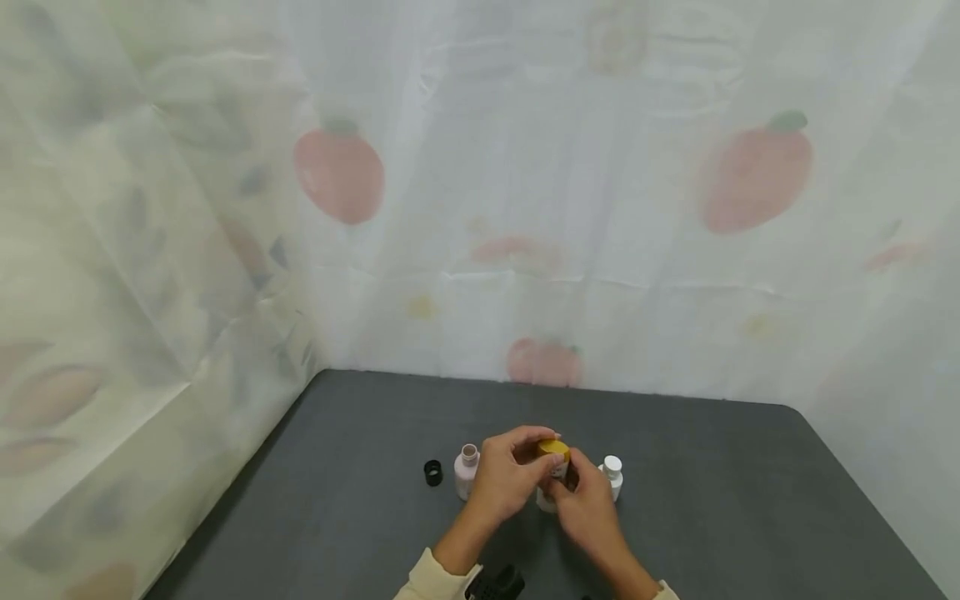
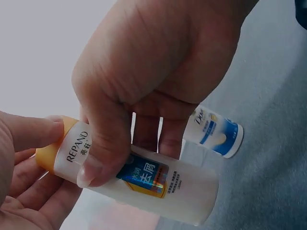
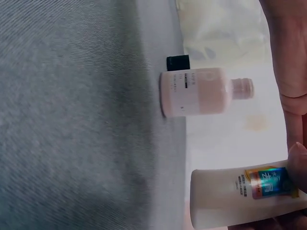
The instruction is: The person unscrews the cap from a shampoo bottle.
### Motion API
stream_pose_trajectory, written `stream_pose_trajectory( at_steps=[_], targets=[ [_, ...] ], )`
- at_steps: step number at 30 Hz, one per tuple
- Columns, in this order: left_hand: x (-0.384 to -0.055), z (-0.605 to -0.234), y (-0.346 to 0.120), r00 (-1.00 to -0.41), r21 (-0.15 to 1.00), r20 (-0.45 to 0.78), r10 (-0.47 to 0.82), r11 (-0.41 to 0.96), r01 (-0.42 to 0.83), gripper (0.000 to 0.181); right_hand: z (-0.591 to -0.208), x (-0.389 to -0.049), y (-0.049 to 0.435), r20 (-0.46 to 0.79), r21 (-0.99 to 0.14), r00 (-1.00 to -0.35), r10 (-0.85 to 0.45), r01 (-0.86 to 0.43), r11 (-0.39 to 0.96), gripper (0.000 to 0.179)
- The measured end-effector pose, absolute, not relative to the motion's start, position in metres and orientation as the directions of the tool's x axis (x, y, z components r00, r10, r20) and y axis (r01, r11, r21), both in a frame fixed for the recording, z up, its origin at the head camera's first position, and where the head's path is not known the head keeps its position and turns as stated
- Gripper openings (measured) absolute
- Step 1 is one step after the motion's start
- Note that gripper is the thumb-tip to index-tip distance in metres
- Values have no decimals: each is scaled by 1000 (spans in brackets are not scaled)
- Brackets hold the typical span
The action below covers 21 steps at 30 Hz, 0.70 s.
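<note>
The left hand [image 1: 506, 475] pinches the yellow cap [image 1: 555, 448] while the right hand [image 1: 588, 504] clamps the white bottle [image 2: 198, 197] just beneath; a pink bottle [image 1: 465, 478] stands left of both. Likely light, smooth and slightly yielding, the white one seems best gripped around its label [image 2: 143, 173].

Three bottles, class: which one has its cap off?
The pink bottle: its neck is bare, a black cap beside it. The yellow-capped bottle and white-capped bottle are capped.
</note>
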<state>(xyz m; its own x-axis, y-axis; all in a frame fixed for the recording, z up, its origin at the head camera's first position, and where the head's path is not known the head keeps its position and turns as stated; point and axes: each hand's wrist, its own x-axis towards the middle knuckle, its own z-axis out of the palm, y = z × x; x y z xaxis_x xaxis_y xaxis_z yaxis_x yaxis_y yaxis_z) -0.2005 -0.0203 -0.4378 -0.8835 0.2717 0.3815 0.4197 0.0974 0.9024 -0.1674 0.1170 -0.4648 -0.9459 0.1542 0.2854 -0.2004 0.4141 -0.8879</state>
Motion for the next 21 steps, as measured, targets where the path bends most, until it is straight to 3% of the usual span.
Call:
stream_pose_trajectory(
  at_steps=[9,17,21],
  targets=[
    [-189,-422,-20,-893,919,368,260,43,391,28,-448,-155,119,315,-862,-937,153,-215,460,27],
    [-186,-414,-24,-898,941,333,288,-38,337,29,-439,-147,130,246,-929,-969,30,-227,291,33],
    [-185,-413,-26,-899,948,314,303,-48,315,29,-441,-147,133,212,-934,-976,-40,-215,285,32]
  ],
)
